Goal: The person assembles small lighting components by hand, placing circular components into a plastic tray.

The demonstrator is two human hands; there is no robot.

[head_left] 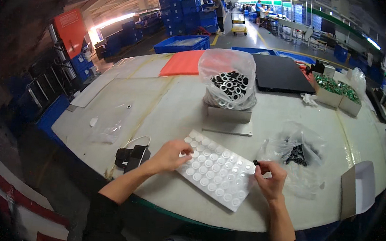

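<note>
A white tray [216, 171] with rows of round white pockets lies tilted across the table before me. Over its left end, my left hand [172, 155] has thumb and fingertips drawn together; whatever is between them is hidden. My right hand [271, 177] pinches a small black round part [256, 162] just off the tray's right corner. Right of that hand, a clear plastic bag [315, 155] lies open with many black parts [296, 156] inside. Beyond the tray, another clear bag [227, 62] holds many black-and-white rings [231, 86] and rests on a white box [229, 115].
A black adapter-like box [131, 157] with a white cable sits left of my left forearm. An open white carton [359, 190] stands at the right edge. Farther back are a red sheet [181, 62], a black flat case [283, 74] and cartons of green parts [336, 88].
</note>
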